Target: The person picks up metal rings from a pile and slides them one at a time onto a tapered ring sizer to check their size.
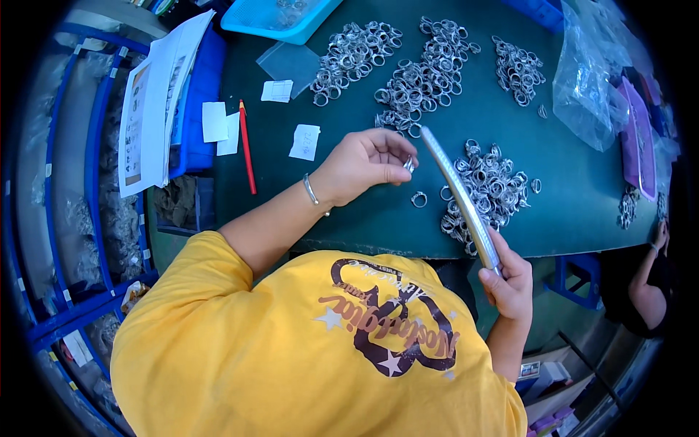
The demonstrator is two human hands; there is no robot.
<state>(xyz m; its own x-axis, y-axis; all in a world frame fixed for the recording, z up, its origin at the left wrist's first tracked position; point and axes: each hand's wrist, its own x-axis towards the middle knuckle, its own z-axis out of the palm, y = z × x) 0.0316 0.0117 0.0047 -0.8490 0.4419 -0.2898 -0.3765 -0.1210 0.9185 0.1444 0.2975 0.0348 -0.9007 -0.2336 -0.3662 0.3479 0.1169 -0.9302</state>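
Observation:
My left hand is closed in a pinch on a small silver ring above the green table. My right hand grips the thick lower end of a ring mandrel, a long tapered metal rod with marks along it. Its thin tip points up and left, near my left hand but apart from it. No ring shows on the rod. Beneath and beside the mandrel lies a heap of silver rings. One loose ring lies between my left hand and that heap.
Further heaps of rings cover the far side of the green table. A red pen, paper slips and a blue bin stand left. A turquoise basket is at the back, plastic bags right. Another person sits far right.

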